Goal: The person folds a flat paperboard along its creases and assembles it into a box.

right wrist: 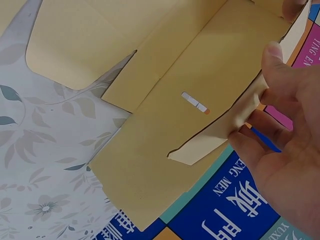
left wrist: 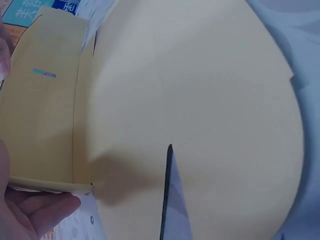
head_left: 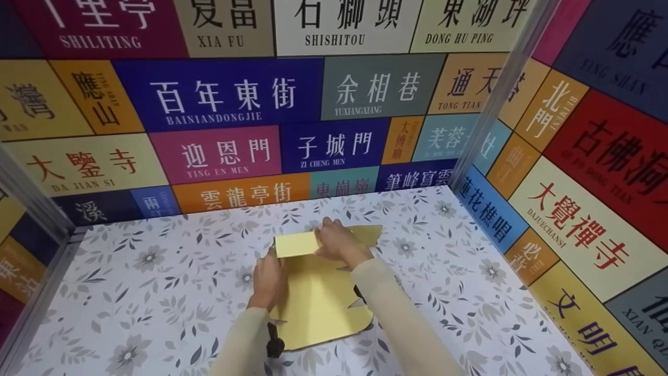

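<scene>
White tabletop (head_left: 156,292), printed all over with grey flowers and leaves, so that's the work surface. Closest to the camera, two pale sleeves (head_left: 240,339) come in from the bottom edge, and between them sits the wide panel of a yellowish cardboard sheet (head_left: 323,313), rounded at the near corners. One pointed notch (left wrist: 179,215) in it looks huge from the left wrist. Some dark thing (head_left: 275,342) is by the near left corner, can't tell what.

Bit further up, the left hand (head_left: 269,279) has the left end of the folded part: fingers together under the edge, thumb side over it, so it's pinching the cardboard as far as I can see. Right hand (head_left: 339,240) is clamped on the other end of a pale flap (head_left: 296,244), thumb on one face, fingers slightly apart on the other. From the right wrist you can see that flap standing up off a panel with a narrow slot (right wrist: 195,103) through it. Past the right hand pokes the sheet's far end.

Behind all that, a wall (head_left: 209,94) of colourful blocks with Chinese characters and romanised names like BAINIANDONGJIE, plus a matching side wall (head_left: 584,209) on the right.
</scene>
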### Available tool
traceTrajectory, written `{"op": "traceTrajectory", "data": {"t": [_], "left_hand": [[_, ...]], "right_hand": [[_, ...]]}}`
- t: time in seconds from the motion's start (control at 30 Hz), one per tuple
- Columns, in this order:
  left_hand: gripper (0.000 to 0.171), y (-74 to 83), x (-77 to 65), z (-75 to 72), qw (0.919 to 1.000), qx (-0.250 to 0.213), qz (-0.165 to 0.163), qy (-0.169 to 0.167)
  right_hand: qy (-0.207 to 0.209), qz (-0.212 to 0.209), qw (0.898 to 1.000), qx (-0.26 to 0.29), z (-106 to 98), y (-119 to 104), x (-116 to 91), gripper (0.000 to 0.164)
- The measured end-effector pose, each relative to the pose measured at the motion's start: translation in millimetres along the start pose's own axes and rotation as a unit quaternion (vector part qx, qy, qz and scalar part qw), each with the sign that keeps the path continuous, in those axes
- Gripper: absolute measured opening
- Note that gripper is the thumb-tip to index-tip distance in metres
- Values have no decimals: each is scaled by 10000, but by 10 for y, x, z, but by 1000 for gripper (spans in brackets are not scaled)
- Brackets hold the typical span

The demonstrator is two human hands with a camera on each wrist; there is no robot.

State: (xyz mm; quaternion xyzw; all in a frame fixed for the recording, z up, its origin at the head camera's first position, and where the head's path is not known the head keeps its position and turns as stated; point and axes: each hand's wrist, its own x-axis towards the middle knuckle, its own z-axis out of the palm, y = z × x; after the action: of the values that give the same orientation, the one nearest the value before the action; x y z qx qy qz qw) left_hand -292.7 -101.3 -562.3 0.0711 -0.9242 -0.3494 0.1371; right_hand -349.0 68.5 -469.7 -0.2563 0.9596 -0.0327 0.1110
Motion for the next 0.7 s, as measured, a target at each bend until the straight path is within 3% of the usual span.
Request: {"op": "traceTrajectory", "data": {"t": [0.17,0.33,0.5,0.6,0.7], "left_hand": [[14,-8,11,57,9993,106,138,317],[13,28,3,89,9992,110,-35,393],[9,12,8,116,9962,150,-241,823],[7,-15,18,141,9939,11,-285,1061],[11,-57,16,190,9934,-200,-307,1089]], "right_hand": [[-56,3,10000,-1,-1,1,-10,60],[-61,40,10000,-41,-9,-1,-2,58],[-146,64,9997,158,-1,-4,17,63],[-145,81,9997,172,-7,-4,21,63],[-90,62,9999,82,-1,-8,17,61]]}}
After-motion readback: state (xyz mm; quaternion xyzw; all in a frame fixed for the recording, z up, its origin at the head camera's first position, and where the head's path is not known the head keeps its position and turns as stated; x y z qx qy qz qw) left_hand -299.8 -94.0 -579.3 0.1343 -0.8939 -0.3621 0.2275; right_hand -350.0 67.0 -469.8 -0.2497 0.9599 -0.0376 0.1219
